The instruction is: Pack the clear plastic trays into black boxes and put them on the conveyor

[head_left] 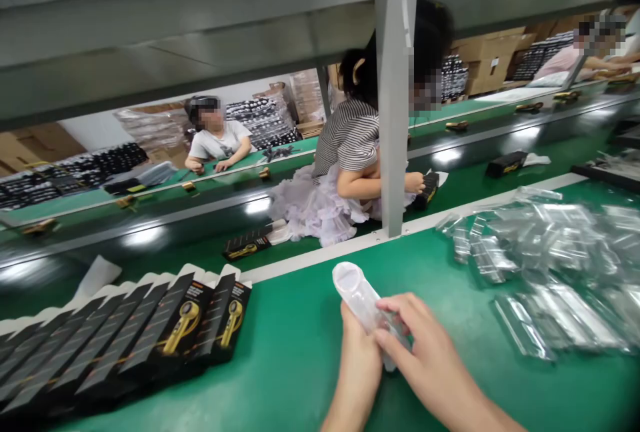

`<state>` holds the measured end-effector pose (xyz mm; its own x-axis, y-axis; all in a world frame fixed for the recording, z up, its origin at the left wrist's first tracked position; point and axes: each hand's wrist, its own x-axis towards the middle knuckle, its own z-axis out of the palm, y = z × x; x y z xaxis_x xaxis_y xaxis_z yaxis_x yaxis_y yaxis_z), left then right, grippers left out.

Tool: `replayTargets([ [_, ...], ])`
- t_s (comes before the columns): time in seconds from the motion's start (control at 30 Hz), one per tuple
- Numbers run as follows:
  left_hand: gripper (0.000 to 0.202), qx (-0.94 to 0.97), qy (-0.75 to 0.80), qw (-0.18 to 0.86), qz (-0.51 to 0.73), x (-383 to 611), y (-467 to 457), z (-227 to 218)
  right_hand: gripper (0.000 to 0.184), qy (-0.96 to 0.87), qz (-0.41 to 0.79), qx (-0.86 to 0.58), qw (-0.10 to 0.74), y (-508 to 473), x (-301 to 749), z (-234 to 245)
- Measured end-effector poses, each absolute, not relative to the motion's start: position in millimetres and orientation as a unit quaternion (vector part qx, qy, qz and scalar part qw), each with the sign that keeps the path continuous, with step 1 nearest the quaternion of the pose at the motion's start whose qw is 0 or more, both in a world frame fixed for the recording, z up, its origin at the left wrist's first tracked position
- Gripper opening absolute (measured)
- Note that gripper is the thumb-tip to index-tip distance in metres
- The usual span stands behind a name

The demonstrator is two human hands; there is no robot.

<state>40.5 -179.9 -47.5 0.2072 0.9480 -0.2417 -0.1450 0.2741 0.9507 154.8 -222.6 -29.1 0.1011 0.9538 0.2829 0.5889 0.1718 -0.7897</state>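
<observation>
The tray (364,299), of clear plastic, was in both hands over the tabletop (290,339), between its far edge and its near side. Its long axis ran slantwise: the rounded end pointed toward the far edge and a little left, while the narrow end came back toward the near side and the right. The left hand (361,352) was clamped on it from the left and below, its fingers mostly hidden, and lay nearer the rounded end's side. The right hand (425,335) was closed on the near half from the right, thumb and fingers laid across the plastic, with the rounded end away to its far left. How high the tray stood off the tabletop could not be told, nor whether anything lay inside it.

Toward the tabletop's left edge leaned a row of black boxes (115,345), apart from the left hand; toward the right edge lay a heap (555,245) of clear plastic pieces, apart from the right hand.
</observation>
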Motion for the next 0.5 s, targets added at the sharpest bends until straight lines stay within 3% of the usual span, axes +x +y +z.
replayTargets([
  [0.17, 0.072, 0.501, 0.455, 0.629, 0.382, 43, -195, -45, 0.024, -0.627, 0.231, -0.616, 0.417, -220, 149, -47],
  [0.3, 0.093, 0.423, 0.364, 0.718, 0.417, 44, -204, -43, 0.023, -0.635, 0.183, -0.622, 0.420, -221, 160, -56],
  [0.4, 0.079, 0.378, 0.311, 0.759, 0.429, 40, -201, -44, 0.025, -0.663, 0.111, -0.614, 0.414, -227, 161, -61],
  [0.5, 0.064, 0.392, 0.353, 0.735, 0.426, 36, -194, -48, 0.028, -0.679, 0.054, -0.610, 0.405, -234, 160, -63],
])
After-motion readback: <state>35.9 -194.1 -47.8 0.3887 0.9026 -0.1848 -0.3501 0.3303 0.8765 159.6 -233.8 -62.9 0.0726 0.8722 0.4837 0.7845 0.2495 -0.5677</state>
